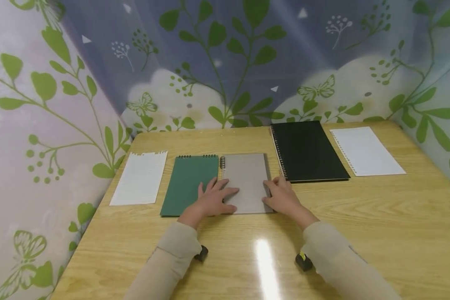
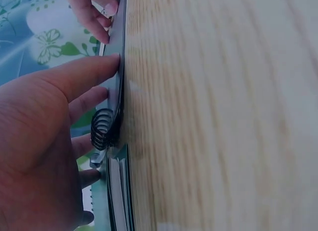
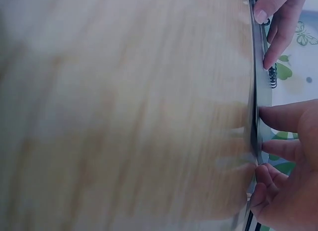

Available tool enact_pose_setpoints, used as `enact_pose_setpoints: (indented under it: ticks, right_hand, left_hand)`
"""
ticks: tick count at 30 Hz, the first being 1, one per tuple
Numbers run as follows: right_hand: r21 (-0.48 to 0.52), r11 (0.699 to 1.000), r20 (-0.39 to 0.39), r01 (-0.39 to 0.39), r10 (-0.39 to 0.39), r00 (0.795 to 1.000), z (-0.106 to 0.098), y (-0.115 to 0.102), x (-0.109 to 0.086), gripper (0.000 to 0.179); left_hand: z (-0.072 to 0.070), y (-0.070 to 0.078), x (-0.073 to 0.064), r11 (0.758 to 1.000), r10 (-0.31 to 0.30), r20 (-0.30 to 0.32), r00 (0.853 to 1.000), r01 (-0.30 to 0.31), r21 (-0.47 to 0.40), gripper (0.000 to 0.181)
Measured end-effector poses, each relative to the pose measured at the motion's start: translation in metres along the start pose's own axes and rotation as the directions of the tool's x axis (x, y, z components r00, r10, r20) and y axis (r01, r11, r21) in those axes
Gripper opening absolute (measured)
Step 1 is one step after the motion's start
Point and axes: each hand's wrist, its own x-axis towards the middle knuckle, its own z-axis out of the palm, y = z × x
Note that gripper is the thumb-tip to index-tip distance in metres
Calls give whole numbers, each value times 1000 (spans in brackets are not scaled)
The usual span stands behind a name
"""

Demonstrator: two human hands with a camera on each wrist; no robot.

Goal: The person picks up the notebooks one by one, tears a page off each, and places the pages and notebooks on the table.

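Observation:
A grey spiral notebook [image 1: 246, 175] lies closed on the table, its coil along the left side. Spread fingers of my left hand [image 1: 212, 199] rest on its left part, with thumb and forefinger on the cover; the other fingers reach over the green notepad [image 1: 187, 183] beside it. At the grey notebook's right edge, my right hand [image 1: 283, 196] touches the cover with thumb and forefinger tips. In the right wrist view its other fingers bend down beside that edge. The left wrist view shows the black coil [image 2: 102, 129] under the left hand.
A large black spiral notebook [image 1: 309, 150] lies right of the grey one, close to my right fingertips. Beyond it is a loose white sheet [image 1: 367, 151] with punched holes. A torn-edged lined sheet [image 1: 139, 179] lies far left on the wooden table [image 1: 378, 233]. Leaf-patterned walls [image 1: 228, 62] border the table.

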Motion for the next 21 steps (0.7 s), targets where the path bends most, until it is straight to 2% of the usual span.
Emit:
enact_pose_setpoints:
  ticks: [11, 16, 21]
  right_hand:
    - [-12, 999, 5, -36, 36, 999, -1, 3, 3, 56]
    - [2, 999, -23, -49, 49, 999, -3, 7, 3, 52]
    - [70, 998, -45, -11, 14, 999, -20, 16, -2, 43]
  left_hand:
    - [3, -1, 9, 1000, -3, -4, 1000, 3, 16, 58]
    - [3, 2, 10, 1000, 4, -7, 1000, -4, 3, 58]
    - [3, 7, 11, 1000, 22, -25, 999, -23, -13, 56]
